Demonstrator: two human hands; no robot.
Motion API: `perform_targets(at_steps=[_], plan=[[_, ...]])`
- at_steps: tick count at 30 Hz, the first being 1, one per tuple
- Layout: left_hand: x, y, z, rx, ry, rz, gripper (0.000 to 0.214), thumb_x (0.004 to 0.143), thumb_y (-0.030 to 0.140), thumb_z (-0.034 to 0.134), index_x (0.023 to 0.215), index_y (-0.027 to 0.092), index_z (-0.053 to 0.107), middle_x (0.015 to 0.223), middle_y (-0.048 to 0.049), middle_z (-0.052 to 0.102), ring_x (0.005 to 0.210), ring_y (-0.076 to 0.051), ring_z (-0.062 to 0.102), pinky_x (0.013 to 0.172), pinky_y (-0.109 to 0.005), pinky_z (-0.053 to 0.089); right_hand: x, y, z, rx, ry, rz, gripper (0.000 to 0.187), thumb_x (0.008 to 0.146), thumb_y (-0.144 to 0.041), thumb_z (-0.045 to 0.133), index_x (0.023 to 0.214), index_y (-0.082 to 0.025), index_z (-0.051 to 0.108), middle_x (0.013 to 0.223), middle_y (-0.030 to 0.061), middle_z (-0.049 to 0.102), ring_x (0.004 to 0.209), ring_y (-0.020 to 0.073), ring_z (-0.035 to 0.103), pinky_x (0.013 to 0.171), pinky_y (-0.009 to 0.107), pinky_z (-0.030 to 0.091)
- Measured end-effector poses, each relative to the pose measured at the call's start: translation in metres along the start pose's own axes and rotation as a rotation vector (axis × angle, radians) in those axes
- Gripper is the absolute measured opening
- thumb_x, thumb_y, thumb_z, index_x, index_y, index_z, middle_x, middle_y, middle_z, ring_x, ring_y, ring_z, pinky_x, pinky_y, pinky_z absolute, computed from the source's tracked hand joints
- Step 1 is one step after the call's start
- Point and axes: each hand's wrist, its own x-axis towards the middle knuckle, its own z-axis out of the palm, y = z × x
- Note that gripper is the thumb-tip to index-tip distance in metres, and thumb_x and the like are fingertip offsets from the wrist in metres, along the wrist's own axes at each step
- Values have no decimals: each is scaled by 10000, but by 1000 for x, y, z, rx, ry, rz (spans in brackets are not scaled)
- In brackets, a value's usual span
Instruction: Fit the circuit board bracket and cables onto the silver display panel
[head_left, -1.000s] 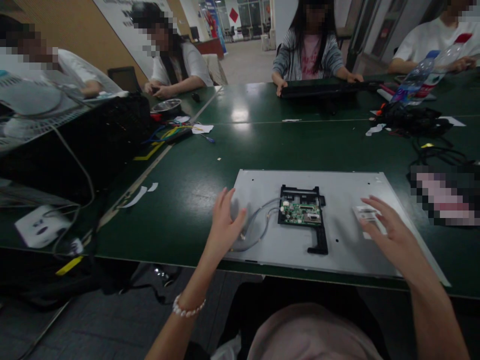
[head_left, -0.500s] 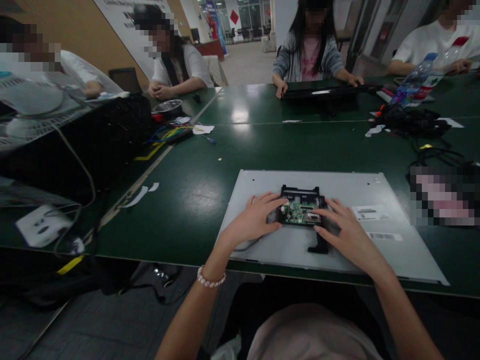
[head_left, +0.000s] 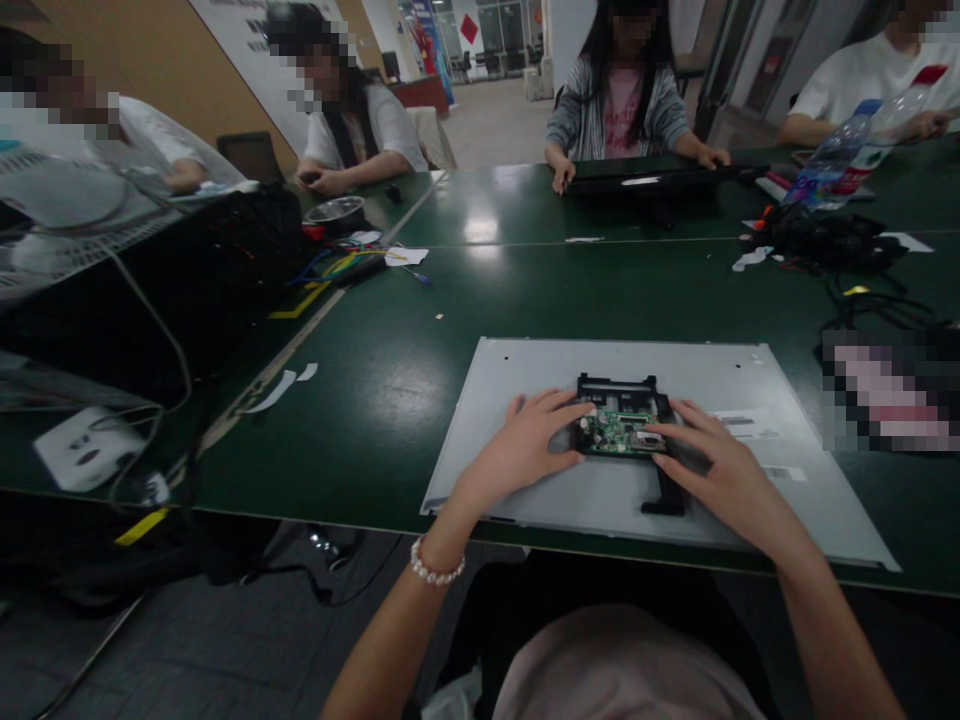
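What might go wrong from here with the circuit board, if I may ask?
The right hand has a fingertip over the circuit board, so pressing could damage exposed parts. The black bracket between that hand and the left hand might scratch the grey panel if dragged. The panel, close to the edge of the table, could overhang if pulled.

Flat grey metal panel [head_left: 525,370] is laid on the flat green tabletop [head_left: 360,400], near its front edge.
On the panel, a black plastic frame [head_left: 670,488] with a green rectangular circuit board [head_left: 621,433] is placed between the bare left hand [head_left: 529,440] and the bare right hand [head_left: 709,458]. To the left, a curved white strip [head_left: 277,392] is found. Behind, at right, a tangled black heap [head_left: 825,240] is placed before a blue-capped clear plastic bottle [head_left: 836,160].
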Motion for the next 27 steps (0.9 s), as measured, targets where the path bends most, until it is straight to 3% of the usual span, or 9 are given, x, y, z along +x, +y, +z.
perform_targets(at_steps=[9, 27], plan=[[3, 5, 10, -21, 30, 3, 627, 874, 348, 665, 1467, 303, 466, 1550, -110, 381, 1427, -303, 342, 1176, -587, 112, -1, 8, -4, 51, 34, -16, 322, 882, -404, 590, 1162, -296, 705, 1487, 71, 507, 1400, 288, 433, 1154, 566, 319], [4, 7, 8, -6, 20, -12, 616, 874, 344, 661, 1456, 310, 463, 1561, -84, 370, 1405, -297, 372, 1157, -600, 147, -1, 6, -3, 62, 60, 18, 334, 880, -418, 595, 1159, -264, 698, 1466, 90, 526, 1379, 285, 460, 1151, 537, 338]])
